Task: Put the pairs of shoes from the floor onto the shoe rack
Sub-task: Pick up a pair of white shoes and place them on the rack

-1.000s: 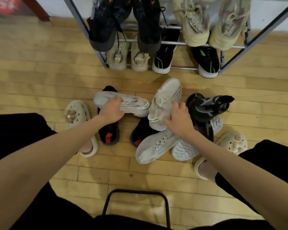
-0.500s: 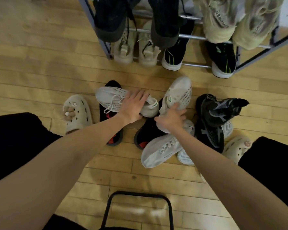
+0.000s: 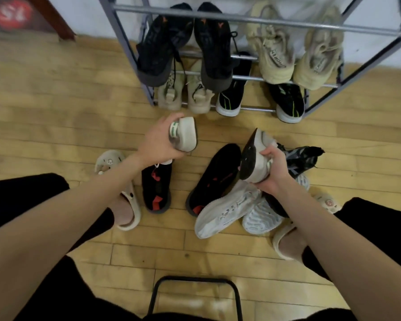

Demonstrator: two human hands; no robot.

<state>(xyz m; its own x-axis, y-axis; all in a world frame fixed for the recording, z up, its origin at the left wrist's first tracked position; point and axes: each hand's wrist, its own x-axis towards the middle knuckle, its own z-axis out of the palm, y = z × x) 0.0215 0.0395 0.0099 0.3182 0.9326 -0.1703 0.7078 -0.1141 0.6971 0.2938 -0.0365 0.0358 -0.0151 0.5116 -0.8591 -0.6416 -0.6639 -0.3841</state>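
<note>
My left hand [image 3: 160,142] grips a white sneaker with a green heel tab [image 3: 185,133], raised off the floor, heel toward me. The matching white sneaker [image 3: 255,156] is in my right hand [image 3: 272,170], tilted so its dark sole faces left. On the floor lie two black shoes with red marks [image 3: 156,181] [image 3: 214,179], another white pair [image 3: 227,209] [image 3: 259,218], and a black-grey pair [image 3: 301,158] partly behind my right hand. The grey metal shoe rack [image 3: 241,19] stands ahead, with black, beige and black-green pairs on it.
My feet wear cream clogs [image 3: 127,205] [image 3: 285,239] on either side of the shoe pile. A black metal stool frame [image 3: 195,295] sits between my legs. The floor is light wood; a white wall runs behind the rack.
Both hands have closed on the white sneakers and lifted them off the pile. The left shoe rose toward the rack; the right one tipped up onto its side.
</note>
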